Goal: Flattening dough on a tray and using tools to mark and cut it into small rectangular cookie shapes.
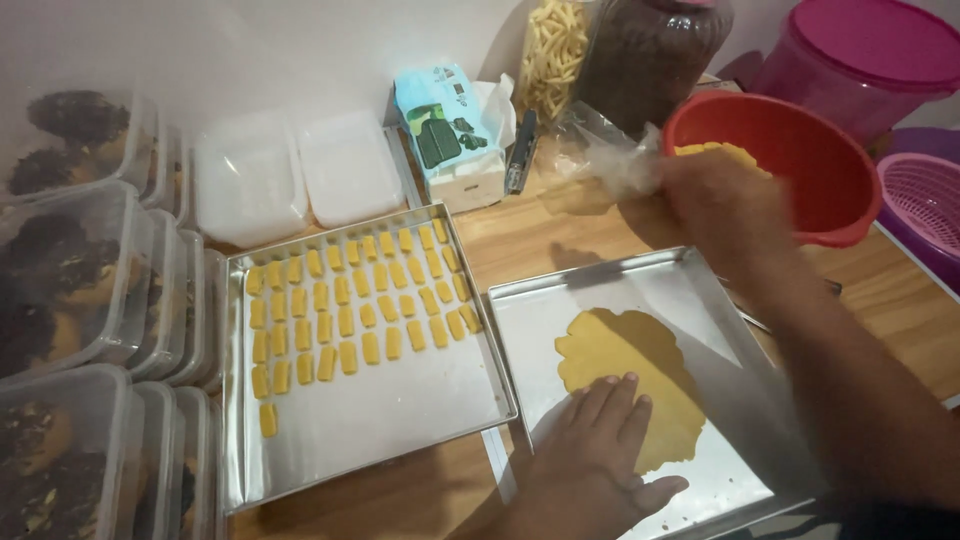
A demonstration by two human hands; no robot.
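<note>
1. Grip state: the left hand point(598, 440) lies flat and open, fingers spread, pressing on the near-left part of the dough sheet point(630, 385); it grips nothing.
2. Grip state: the right hand point(722, 205) is blurred at the near rim of the red bowl point(800, 165), beside a piece of clear plastic film point(610, 160). Whether it is closed on the film cannot be told.
3. Dough sheet: yellow, flattened, irregular in outline. It lies inside the right-hand metal tray point(740, 420), toward the tray's centre, in contact with the tray floor.
4. Left-hand metal tray point(400, 420): just beside the right-hand tray, set at a slight angle. It carries small yellow dough pieces point(350, 300) in rows across its far half; one piece lies alone toward the near-left corner.
5. Both trays rest on a wooden table point(540, 235).
6. Left edge: stacked clear lidded containers point(80, 290) holding dark baked items.
7. Beyond the left-hand tray: two empty translucent containers point(295, 175), side by side.
8. Beyond the tray centre: a light-blue carton point(450, 125) with a dark tool point(520, 152) beside it.
9. Red bowl: holds more yellow dough point(725, 152).
10. Far row: a bag of pale sticks point(552, 50), a dark jar point(650, 55), a pink lidded tub point(865, 55), and a pink basket point(925, 205) at the right edge.
</note>
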